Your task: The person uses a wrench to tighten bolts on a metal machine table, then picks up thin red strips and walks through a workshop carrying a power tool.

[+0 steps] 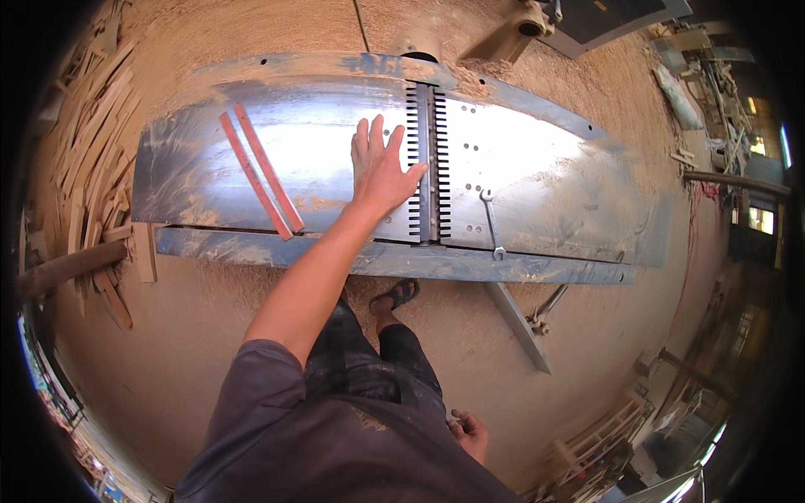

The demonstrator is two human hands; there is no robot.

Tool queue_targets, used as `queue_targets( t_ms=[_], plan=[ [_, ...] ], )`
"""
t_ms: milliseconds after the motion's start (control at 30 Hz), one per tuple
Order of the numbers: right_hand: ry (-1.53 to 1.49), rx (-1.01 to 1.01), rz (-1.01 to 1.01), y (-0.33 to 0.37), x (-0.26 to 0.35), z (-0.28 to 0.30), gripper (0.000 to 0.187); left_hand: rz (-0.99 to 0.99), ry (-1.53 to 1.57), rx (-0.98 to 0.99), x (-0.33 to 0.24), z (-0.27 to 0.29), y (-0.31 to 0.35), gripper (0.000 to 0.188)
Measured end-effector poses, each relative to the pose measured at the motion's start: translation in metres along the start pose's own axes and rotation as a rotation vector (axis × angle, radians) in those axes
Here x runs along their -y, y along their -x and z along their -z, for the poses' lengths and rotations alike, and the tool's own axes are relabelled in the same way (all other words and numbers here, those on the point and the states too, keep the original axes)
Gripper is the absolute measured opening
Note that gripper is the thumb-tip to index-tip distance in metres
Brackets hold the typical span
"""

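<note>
My left hand (384,170) reaches across the steel bed of a jointer (319,101), fingers spread over the metal. Its thumb lies at the toothed table edge by the cutter head (428,193), seeming to touch it. I see nothing held in that hand. Low beside my body hangs my right hand (470,434), its fingers curled inward; whether something small is in them is hidden. An open-ended wrench (492,222) lies right of the cutter head, reaching over the near gap. Two long, narrow red strips (267,172) lie slanted side by side on the left table.
Wood shavings (251,42) cover the floor beyond the machine. Thin wood offcuts (96,159) are heaped at the left. A grey metal bar (520,327) juts from the machine's near side. Near the far edge stands a tan metal part with a round opening (513,32).
</note>
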State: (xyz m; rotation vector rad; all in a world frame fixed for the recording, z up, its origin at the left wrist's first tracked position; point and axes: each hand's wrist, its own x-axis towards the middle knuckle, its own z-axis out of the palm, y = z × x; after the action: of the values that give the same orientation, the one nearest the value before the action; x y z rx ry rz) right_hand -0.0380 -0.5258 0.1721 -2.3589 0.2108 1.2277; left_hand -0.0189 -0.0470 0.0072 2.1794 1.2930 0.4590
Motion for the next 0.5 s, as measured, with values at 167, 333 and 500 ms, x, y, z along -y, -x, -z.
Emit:
queue_targets(
  t_ms=[167, 333, 500],
  plan=[
    [-0.121, 0.005, 0.068, -0.031, 0.014, -0.024, 0.024, 0.022, -0.192, 0.025, -0.014, -0.011, -0.023, 0.088],
    [-0.007, 0.031, 0.285, -0.076, 0.054, -0.031, 0.027, -0.033, -0.324, -0.004, -0.013, -0.015, -0.027, 0.080],
    [0.109, -0.067, 0.678, -0.130, 0.132, -0.033, 0.027, -0.086, -0.361, -0.012, -0.016, -0.020, -0.027, 0.073]
  ],
)
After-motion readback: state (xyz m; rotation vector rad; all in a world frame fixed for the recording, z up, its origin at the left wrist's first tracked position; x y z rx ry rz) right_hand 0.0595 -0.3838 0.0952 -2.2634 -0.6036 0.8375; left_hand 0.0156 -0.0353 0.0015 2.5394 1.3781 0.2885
